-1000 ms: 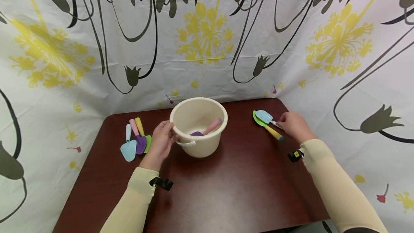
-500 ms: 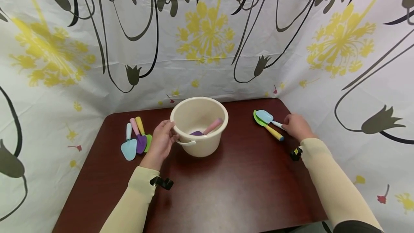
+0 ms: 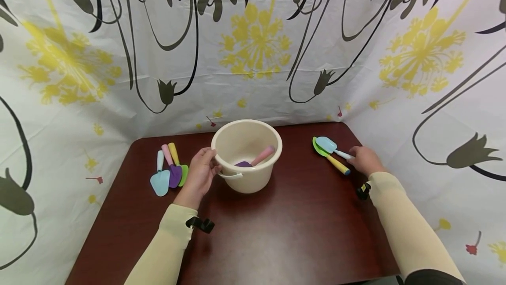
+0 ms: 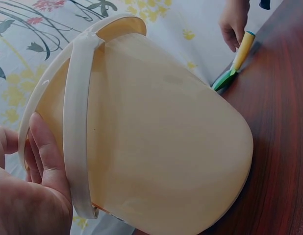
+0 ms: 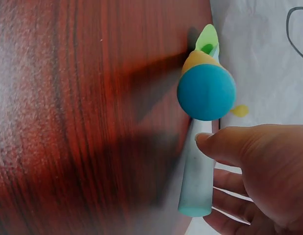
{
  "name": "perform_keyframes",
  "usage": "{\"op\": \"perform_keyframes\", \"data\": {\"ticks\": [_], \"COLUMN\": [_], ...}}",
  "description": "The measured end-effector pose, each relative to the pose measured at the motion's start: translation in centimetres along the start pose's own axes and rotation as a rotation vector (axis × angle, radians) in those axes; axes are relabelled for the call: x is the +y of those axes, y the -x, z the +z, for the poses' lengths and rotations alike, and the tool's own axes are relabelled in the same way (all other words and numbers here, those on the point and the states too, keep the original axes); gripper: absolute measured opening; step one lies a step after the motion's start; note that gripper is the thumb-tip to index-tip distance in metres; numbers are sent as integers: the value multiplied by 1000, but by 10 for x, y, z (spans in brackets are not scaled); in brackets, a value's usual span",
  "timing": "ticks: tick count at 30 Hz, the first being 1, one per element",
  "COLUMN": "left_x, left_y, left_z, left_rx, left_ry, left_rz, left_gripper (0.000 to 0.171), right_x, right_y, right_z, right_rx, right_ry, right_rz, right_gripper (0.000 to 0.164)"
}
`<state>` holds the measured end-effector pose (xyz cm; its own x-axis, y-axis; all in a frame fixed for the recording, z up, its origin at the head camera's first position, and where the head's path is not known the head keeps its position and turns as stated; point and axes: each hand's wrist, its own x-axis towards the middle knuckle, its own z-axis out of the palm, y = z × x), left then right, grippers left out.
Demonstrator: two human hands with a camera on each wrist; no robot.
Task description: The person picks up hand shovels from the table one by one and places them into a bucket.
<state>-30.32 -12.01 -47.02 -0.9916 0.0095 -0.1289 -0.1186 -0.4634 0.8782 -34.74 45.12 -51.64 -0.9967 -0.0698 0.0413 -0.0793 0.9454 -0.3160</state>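
A cream bucket (image 3: 245, 175) stands near the middle of the table, a purple toy shovel with a pink handle (image 3: 262, 156) lying inside it. My left hand (image 3: 200, 171) pinches its rim at the left, beside the bail handle (image 4: 78, 122). On the right, a light blue toy shovel (image 3: 326, 144) lies across a green toy shovel with a yellow handle (image 3: 336, 164). My right hand (image 3: 365, 160) is at the light blue shovel's handle (image 5: 196, 181), its thumb at the edge and its fingers loose and spread beside it.
At the left of the dark wooden table (image 3: 276, 241) lie three toy shovels side by side: one light blue (image 3: 160, 182), one purple with a pink handle (image 3: 175, 175) and one green with a yellow handle (image 3: 183, 174). A flower-patterned sheet (image 3: 189, 109) walls the back and sides.
My right hand has slid a little to the right along the light blue shovel's handle, uncovering more of it. The left hand stays on the bucket's rim. The head view has shifted slightly.
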Motion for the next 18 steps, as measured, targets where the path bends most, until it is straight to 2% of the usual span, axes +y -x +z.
{"op": "perform_keyframes", "data": {"ticks": [7,18], "left_x": [-1,-2], "left_y": [0,-1], "left_z": [0,0], "left_rx": [-1,-1], "left_ry": [6,12], "left_rz": [12,7], "left_gripper": [15,12], "right_x": [11,17], "right_y": [-4,-4], "right_z": [9,14], "right_rx": [7,33], "right_ry": [-7,-26], "right_rz": [-23,-26], "right_gripper": [34,27]}}
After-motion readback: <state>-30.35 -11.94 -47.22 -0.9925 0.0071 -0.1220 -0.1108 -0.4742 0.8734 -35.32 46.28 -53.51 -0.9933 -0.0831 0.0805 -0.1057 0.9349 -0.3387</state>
